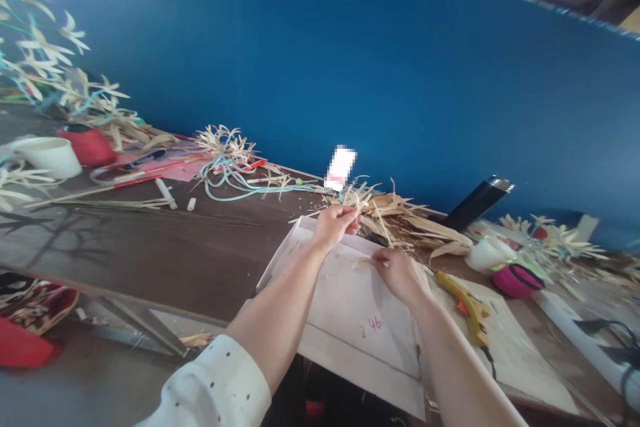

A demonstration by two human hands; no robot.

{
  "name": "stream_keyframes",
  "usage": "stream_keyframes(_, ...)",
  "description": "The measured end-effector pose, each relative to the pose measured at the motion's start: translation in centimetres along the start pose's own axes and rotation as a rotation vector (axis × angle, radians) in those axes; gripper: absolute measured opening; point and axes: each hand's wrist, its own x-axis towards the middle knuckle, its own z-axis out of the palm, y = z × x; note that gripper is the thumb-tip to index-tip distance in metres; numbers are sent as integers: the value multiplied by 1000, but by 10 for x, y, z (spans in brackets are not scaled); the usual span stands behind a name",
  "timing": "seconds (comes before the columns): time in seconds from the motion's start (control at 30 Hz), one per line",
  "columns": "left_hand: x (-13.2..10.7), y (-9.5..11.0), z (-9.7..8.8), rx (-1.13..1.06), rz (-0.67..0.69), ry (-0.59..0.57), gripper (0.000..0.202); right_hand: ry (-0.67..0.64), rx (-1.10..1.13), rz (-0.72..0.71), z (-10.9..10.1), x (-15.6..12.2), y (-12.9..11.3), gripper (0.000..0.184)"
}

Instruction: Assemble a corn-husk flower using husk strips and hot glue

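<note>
Fingers pinched, my left hand point(336, 227) is over the far edge of a shallow white box point(345, 300) with pink handwriting. It grips a pale corn husk strip point(357, 200), whose upper part overlaps the pile behind it. My right hand point(400, 272) is low over the box, thumb and fingers pressed together at a small husk piece point(363, 261). Dried corn husks point(415, 220) are heaped just beyond both hands. A yellow glue gun point(465, 307) lies to the right of my right forearm.
Left on the brown table point(200, 250) are husk flowers point(227, 143), light-blue cords point(250, 190), a white cup point(50, 157) and a red pouch point(87, 145). At right are a black bottle point(477, 203), another white cup point(490, 253), a magenta pouch point(517, 279) and a power strip point(585, 340).
</note>
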Motion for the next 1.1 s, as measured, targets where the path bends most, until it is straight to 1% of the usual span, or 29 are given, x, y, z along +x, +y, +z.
stream_keyframes(0.13,-1,1,0,5,-9,9,26,30,227,50,-6,0,2,20)
stream_keyframes(0.23,-2,3,1,20,0,12,26,40,543,141,-13,-1,1,26)
stream_keyframes(0.33,-4,4,2,32,5,13,26,-41,925,227,-16,-4,0,34)
stream_keyframes(0.4,-4,5,3,23,-4,20,27,-119,1109,275,-17,-5,-2,37)
stream_keyframes(0.5,-3,5,3,5,-17,28,27,-178,1272,316,-19,-6,-5,35)
stream_keyframes(0.63,-3,5,3,15,-29,24,29,-171,1406,307,-23,-6,-10,29)
stream_keyframes(0.7,-3,5,3,17,-28,19,29,-155,1395,320,-22,-6,-10,30)
stream_keyframes(0.77,-3,4,2,23,-13,13,29,-101,1309,338,-19,-5,-7,31)
stream_keyframes(0.83,-3,3,2,37,2,7,28,-2,1146,332,-15,-3,-1,31)
stream_keyframes(0.9,-3,3,1,43,1,6,28,105,957,286,-11,-2,8,29)
stream_keyframes(0.97,-3,3,0,44,-9,-1,28,168,805,238,-8,-1,16,26)
stream_keyframes(1.03,-3,4,0,39,-14,-11,27,177,694,225,-5,-1,23,25)
stream_keyframes(1.1,-3,5,0,34,-14,-21,26,146,609,252,-4,-2,26,25)
